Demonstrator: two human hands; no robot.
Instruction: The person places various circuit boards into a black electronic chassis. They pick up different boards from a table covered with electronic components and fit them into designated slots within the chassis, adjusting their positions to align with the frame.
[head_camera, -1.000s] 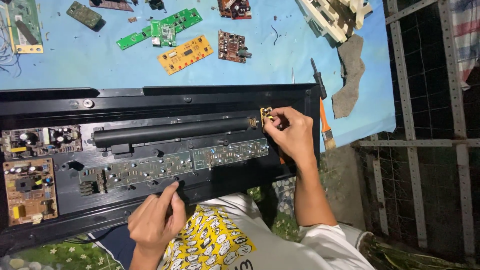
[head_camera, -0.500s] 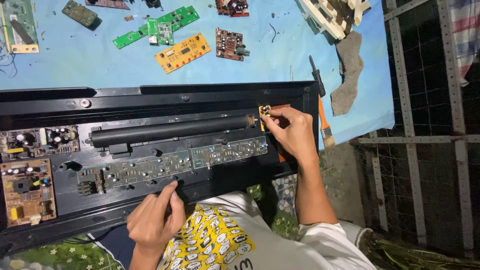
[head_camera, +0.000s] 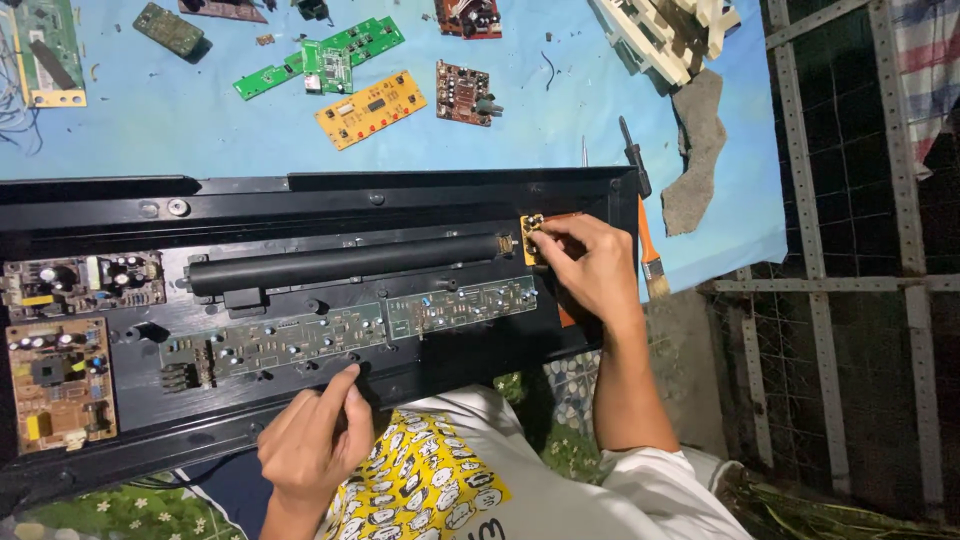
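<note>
A long black opened device case (head_camera: 300, 200) lies across in front of me. Inside it run a black tube (head_camera: 340, 262) and a long greenish circuit board (head_camera: 350, 330). My right hand (head_camera: 590, 265) pinches a small yellow circuit board (head_camera: 530, 236) at the case's right end, next to the tube's tip. My left hand (head_camera: 310, 440) rests on the case's near edge, fingers pressing the rim below the long board. Two brown boards (head_camera: 60, 380) sit in the left part of the case.
On the blue sheet (head_camera: 180, 130) beyond the case lie green boards (head_camera: 320, 55), a yellow board (head_camera: 370, 108) and a small brown board (head_camera: 462, 92). A brush with an orange handle (head_camera: 648, 250) and a grey rag (head_camera: 692, 150) lie at the right. Metal grating (head_camera: 850, 250) is further right.
The view has shifted slightly. My right hand stays on the small yellow board with small finger movements; my left hand keeps its place on the case's near edge.
</note>
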